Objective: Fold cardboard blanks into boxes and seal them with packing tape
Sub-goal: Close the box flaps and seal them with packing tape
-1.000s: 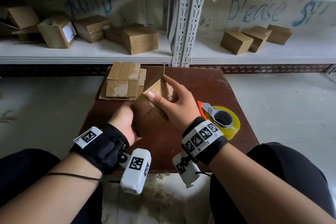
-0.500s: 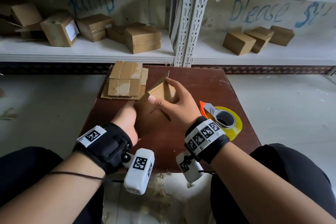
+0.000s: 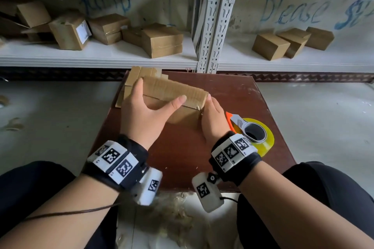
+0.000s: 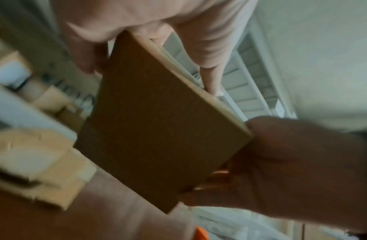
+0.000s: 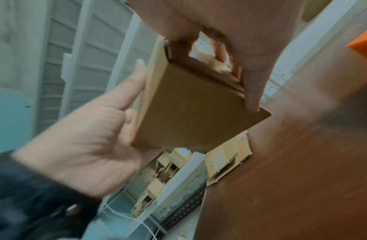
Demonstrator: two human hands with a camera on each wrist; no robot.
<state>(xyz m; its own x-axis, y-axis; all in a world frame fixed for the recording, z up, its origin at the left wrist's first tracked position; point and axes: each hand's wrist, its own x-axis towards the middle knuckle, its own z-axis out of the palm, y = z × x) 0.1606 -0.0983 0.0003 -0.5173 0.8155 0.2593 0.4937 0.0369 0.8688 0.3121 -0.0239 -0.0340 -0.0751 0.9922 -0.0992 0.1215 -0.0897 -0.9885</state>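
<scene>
Count: one half-folded box (image 3: 174,97) between my two hands, one stack of flat blanks (image 3: 129,87) behind it, one tape roll (image 3: 261,137) with dispenser. Right shelf bay: three made boxes (image 3: 271,46). Left bay: roughly six, pile too jumbled to be sure.

The box (image 3: 174,95) was matt brown corrugated cardboard, its top edge rough and fluted. Under it, the table (image 3: 238,103) was dark reddish wood, smooth with a dull sheen and pale scuffs. Right of the box, the tape roll (image 3: 263,139) looked glossy yellow plastic. Behind the table, the shelving (image 3: 214,26) was painted perforated metal.
</scene>
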